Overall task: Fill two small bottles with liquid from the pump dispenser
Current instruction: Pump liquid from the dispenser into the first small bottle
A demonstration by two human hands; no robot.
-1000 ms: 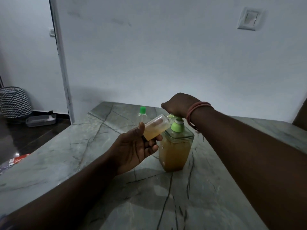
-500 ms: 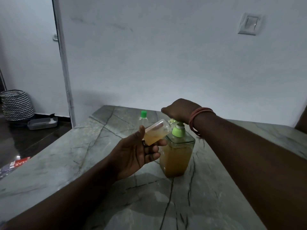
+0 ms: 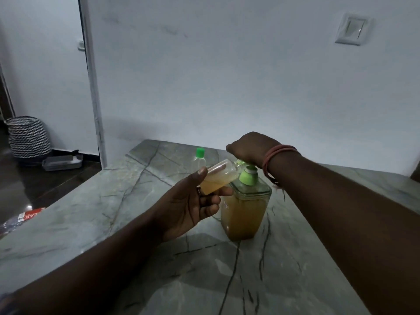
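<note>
nearest me the left hand (image 3: 191,205) grips a small uncapped bottle (image 3: 218,177), thumb above, fingers curled beneath, tilted with its mouth at the spout, part full of amber liquid. just past it the pump dispenser (image 3: 244,210) stands on the marble table (image 3: 136,223); the right hand (image 3: 250,147), fingers curled down, presses its pump head. further back a second small bottle (image 3: 198,159) with a green cap stands upright.

Pump head (image 3: 244,164) hidden under right hand (image 3: 250,147), small bottle's (image 3: 219,177) mouth unseen behind it
</note>
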